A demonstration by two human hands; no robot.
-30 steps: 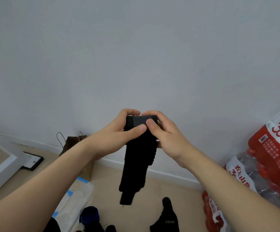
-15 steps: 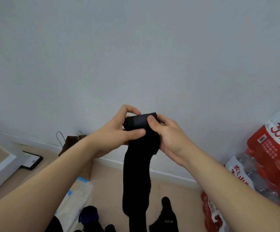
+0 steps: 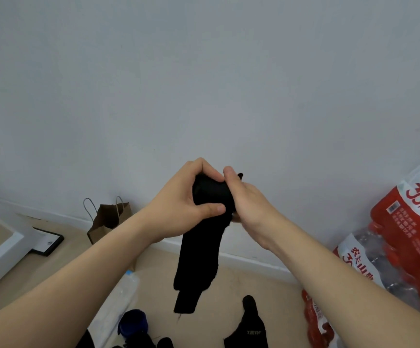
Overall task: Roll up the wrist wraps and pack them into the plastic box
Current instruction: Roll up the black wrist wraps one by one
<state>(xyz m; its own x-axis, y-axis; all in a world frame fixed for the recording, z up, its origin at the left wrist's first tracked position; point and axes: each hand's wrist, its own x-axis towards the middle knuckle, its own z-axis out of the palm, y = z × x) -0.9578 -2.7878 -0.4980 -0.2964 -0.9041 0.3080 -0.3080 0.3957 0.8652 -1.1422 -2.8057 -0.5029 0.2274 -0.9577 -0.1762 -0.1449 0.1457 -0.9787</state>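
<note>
I hold a black wrist wrap (image 3: 200, 257) up in front of the wall with both hands. Its upper end is wound into a small roll between my fingers, and the loose tail hangs straight down. My left hand (image 3: 181, 204) grips the roll from the left, thumb pressed across its front. My right hand (image 3: 247, 202) clasps it from the right, fingers curled over the top. Another black wrap (image 3: 250, 327) lies on the floor below. A clear plastic box (image 3: 114, 305) with blue clips sits on the floor at lower left, partly behind my left forearm.
A dark blue rolled item (image 3: 133, 324) lies by the box. A brown paper bag (image 3: 108, 219) stands against the wall. Red shrink-wrapped packs of water bottles (image 3: 404, 237) are stacked at right. A white frame (image 3: 0, 249) and a black-edged panel (image 3: 47, 243) lie at left.
The roll has grown thicker and the grey end patch is now wound inside. The hanging tail has become shorter and risen off the lower edge of view.
</note>
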